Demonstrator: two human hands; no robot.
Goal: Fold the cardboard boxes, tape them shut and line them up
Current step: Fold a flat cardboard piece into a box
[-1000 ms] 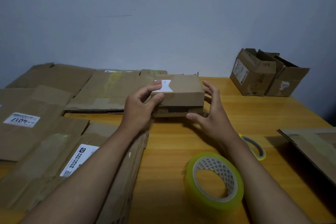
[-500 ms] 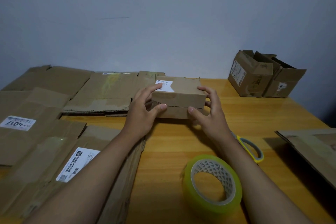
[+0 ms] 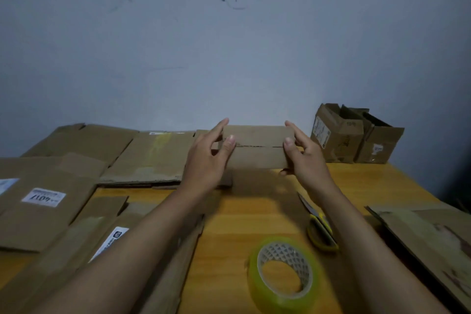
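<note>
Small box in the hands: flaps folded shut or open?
Folded shut: the small box shows two flaps meeting at a seam, no tape visible.

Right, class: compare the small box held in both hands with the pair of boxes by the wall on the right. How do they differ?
The small box is held up off the table between the left hand and right hand; the pair of boxes stands on it.
The small box's flaps are shut, meeting at an untaped seam; the pair's top flaps stand open.
The small box looks flatter.
Both are brown cardboard.
</note>
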